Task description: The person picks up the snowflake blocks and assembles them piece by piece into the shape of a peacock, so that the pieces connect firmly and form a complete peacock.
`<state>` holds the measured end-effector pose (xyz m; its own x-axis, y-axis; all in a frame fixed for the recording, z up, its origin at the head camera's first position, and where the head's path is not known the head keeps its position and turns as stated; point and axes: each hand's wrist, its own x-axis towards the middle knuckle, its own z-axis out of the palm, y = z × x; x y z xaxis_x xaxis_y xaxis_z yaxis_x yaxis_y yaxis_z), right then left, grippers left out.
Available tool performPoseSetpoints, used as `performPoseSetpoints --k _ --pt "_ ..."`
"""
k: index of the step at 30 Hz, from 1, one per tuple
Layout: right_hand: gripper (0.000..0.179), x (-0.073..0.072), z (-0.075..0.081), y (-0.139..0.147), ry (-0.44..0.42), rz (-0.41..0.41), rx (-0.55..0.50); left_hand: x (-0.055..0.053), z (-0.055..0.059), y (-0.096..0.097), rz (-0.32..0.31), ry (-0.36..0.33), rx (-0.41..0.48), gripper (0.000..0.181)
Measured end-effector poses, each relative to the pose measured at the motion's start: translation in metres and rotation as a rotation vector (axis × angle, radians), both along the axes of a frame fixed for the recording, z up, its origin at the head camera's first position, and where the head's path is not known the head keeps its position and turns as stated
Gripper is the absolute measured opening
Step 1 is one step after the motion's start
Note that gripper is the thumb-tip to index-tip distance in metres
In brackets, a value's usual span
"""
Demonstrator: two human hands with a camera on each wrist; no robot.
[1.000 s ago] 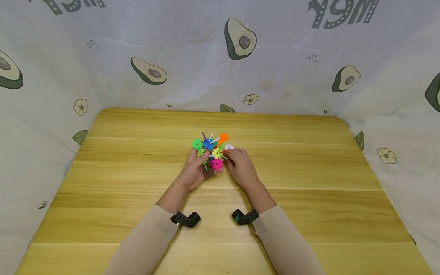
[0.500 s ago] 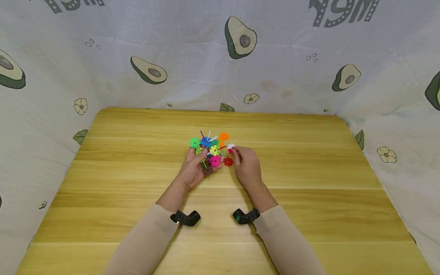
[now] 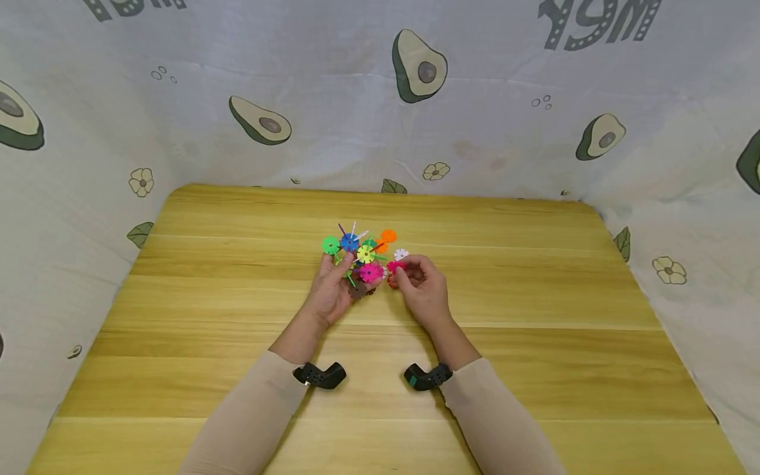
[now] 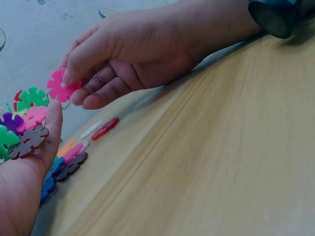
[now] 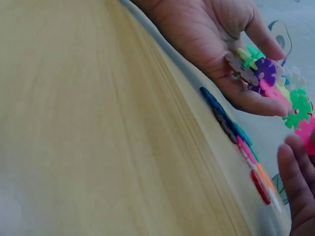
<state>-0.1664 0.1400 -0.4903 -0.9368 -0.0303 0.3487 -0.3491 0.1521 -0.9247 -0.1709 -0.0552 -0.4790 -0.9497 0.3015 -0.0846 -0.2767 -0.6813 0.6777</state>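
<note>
My left hand point(image 3: 329, 293) holds a cluster of interlocked, notched snowflake discs point(image 3: 349, 243), with its thumb over the near side. Blue, green, yellow and pink discs show in it, and some stand edge-on. A purple disc point(image 5: 266, 71) and a brown disc point(image 4: 28, 142) sit low in the cluster by the palm. Just right of it, my right hand point(image 3: 429, 290) pinches a single pink disc point(image 4: 60, 88) between thumb and fingertips. In the left wrist view that disc hangs close by the tip of a left finger.
Loose discs lie on the wooden table point(image 3: 534, 297) beneath and beyond the hands: a red disc point(image 4: 106, 129), a white disc point(image 3: 400, 254), an orange disc point(image 3: 388, 235), a dark disc point(image 4: 72, 166) and blue discs point(image 5: 211, 101). A printed cloth point(image 3: 332, 132) hangs behind the table.
The right hand has lifted a pink disc from among the loose discs and brought it beside the cluster. The left hand has shifted slightly left with the cluster.
</note>
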Motion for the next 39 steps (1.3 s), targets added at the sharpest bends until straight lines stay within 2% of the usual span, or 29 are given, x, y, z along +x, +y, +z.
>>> performPoseSetpoints --k 5,16,25,30,39 --pt "0.013 0.0014 0.0012 0.0 -0.072 0.067 0.008 0.0001 -0.0003 0.0004 0.017 -0.011 -0.026 0.026" --pt "0.011 0.0018 0.0004 -0.0006 -0.087 0.136 0.033 0.0003 -0.0024 0.0021 0.051 -0.006 -0.036 0.03" --pt "0.009 0.0022 -0.0013 -0.0009 -0.002 0.158 0.089 0.0013 -0.0025 0.0001 0.01 0.029 -0.023 0.028" --pt "0.007 0.0033 0.0018 -0.001 0.008 0.139 0.133 0.0016 -0.0014 -0.0002 -0.009 0.036 -0.005 0.031" --pt "0.008 0.0044 0.002 -0.0045 0.033 0.127 0.126 0.002 -0.0007 0.0003 -0.012 0.025 -0.007 0.028"
